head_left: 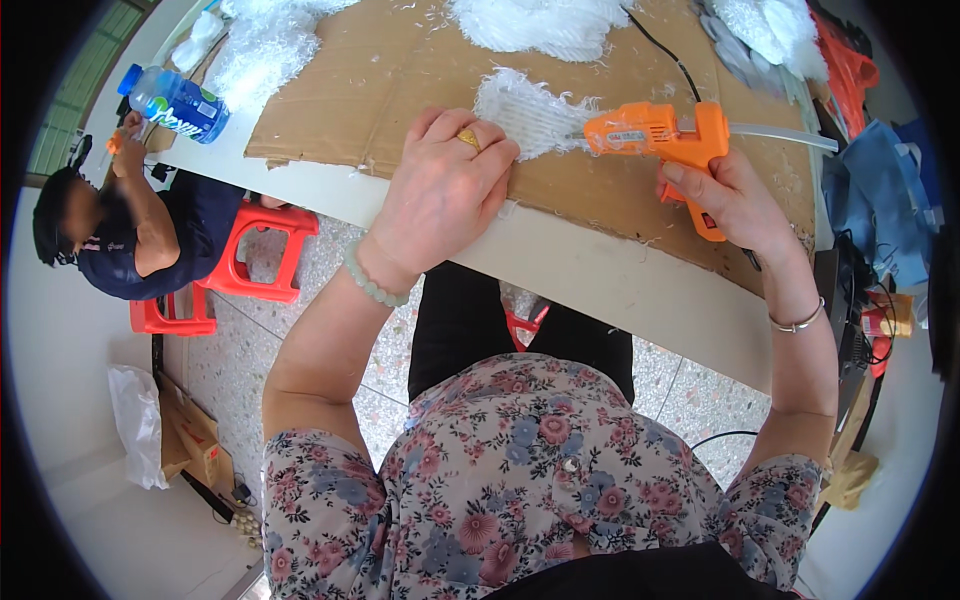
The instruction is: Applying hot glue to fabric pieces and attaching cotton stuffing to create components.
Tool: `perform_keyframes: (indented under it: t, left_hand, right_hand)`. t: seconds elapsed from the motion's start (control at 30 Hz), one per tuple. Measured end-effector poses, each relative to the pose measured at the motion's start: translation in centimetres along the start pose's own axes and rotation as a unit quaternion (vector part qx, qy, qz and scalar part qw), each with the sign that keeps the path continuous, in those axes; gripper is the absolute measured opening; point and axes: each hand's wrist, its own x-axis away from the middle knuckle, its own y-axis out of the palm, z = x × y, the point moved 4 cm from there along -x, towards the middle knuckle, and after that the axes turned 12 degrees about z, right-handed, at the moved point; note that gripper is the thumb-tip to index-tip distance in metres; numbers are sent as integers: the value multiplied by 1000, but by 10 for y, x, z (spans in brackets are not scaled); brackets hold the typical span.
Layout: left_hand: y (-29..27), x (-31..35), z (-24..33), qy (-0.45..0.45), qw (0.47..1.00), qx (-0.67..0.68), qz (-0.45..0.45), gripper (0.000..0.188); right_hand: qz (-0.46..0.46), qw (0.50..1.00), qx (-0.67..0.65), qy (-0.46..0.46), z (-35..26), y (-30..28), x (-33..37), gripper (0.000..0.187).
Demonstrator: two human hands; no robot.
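My right hand (728, 190) is wrapped around the handle of an orange hot glue gun (655, 133). A pale glue stick (785, 133) sticks out of its back end, and its nozzle touches or nearly touches the right edge of a white fringed, ribbed fabric piece (530, 112). My left hand (452, 185) is closed at the lower left edge of that piece, its fingers curled and pinching there; the fingertips are partly hidden. The piece lies on a sheet of brown cardboard (390, 80) on the table.
More white fringed material (540, 25) lies at the far side, with another heap (270, 50) farther left. A blue-labelled bottle (175, 103) lies near the table's left end. A co-worker (140, 225) sits by a red stool (262, 250). A black cord (665, 50) runs across the cardboard.
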Motion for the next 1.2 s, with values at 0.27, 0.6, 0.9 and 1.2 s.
perform_keyframes:
  t: [0.27, 0.6, 0.9, 1.2]
  left_hand:
    - [-1, 0, 0, -3, 1000, 1, -3, 14]
    - [-1, 1, -3, -18, 1000, 15, 5, 22]
    - [-3, 2, -13, -102, 992, 69, 7, 31]
    - [-2, 1, -18, -138, 985, 102, -5, 27]
  right_hand:
    - [21, 999, 39, 2, -6, 5, -2, 21]
    - [14, 998, 62, -12, -2, 9, -9, 27]
    - [-24, 998, 64, -5, -17, 15, -5, 20]
    - [-41, 996, 74, -9, -15, 22, -10, 22]
